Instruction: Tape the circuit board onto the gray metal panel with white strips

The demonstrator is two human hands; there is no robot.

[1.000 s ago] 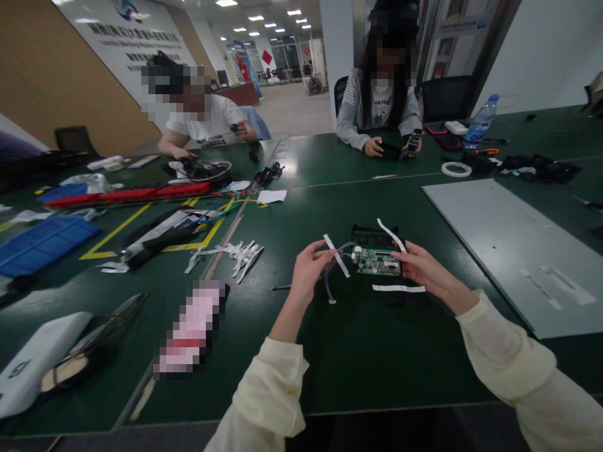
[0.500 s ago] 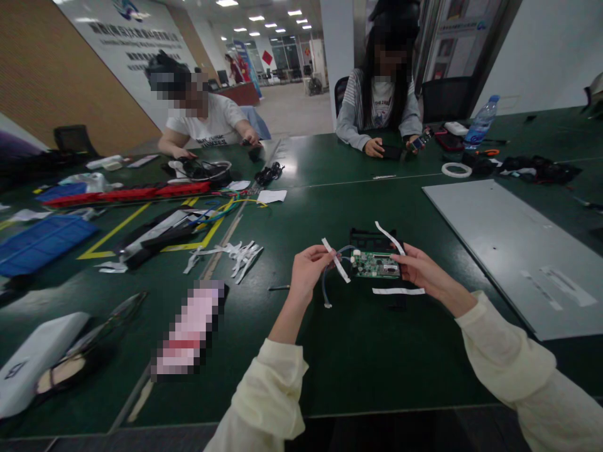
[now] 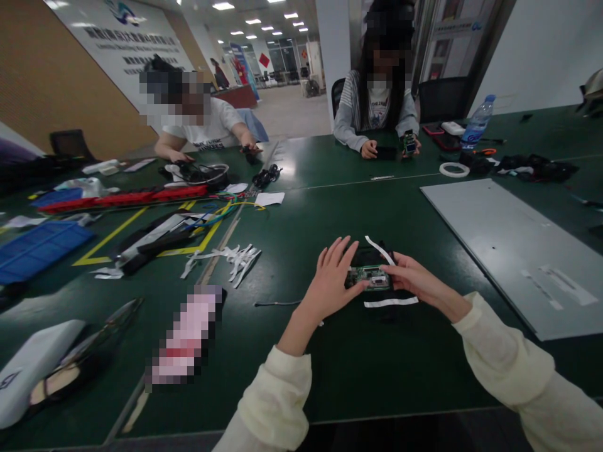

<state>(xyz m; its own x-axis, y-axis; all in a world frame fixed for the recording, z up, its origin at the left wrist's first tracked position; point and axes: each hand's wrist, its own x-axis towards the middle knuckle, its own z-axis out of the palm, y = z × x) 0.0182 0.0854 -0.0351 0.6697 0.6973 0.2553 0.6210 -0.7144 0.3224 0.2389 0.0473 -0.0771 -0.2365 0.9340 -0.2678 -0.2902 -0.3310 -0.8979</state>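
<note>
A green circuit board [image 3: 373, 278] lies in front of me, with dark plastic parts [image 3: 365, 254] behind it. My right hand [image 3: 414, 276] grips the board's right end, thumb on top. Fingers stretched out, my left hand [image 3: 330, 276] rests over the left end, its thumb touching the board; whatever is under the palm is hidden. One white strip [image 3: 378, 248] sticks up near my right thumb. Another white strip [image 3: 391, 302] runs along the near side of the board. A thin cable [image 3: 276, 304] reaches out left of my left wrist.
Left of my hands are crumpled white strips [image 3: 230, 256], a blurred-out phone [image 3: 188, 333] and a white box-shaped device [image 3: 42, 367]. A grey metal panel [image 3: 499, 245] lies right. Across the table, two people handle parts; a water bottle [image 3: 478, 122] stands far right.
My left hand has opened from a pinch on a white strip and moved right, onto the board's left end. That strip is out of sight. The board sits slightly lower and further left.
</note>
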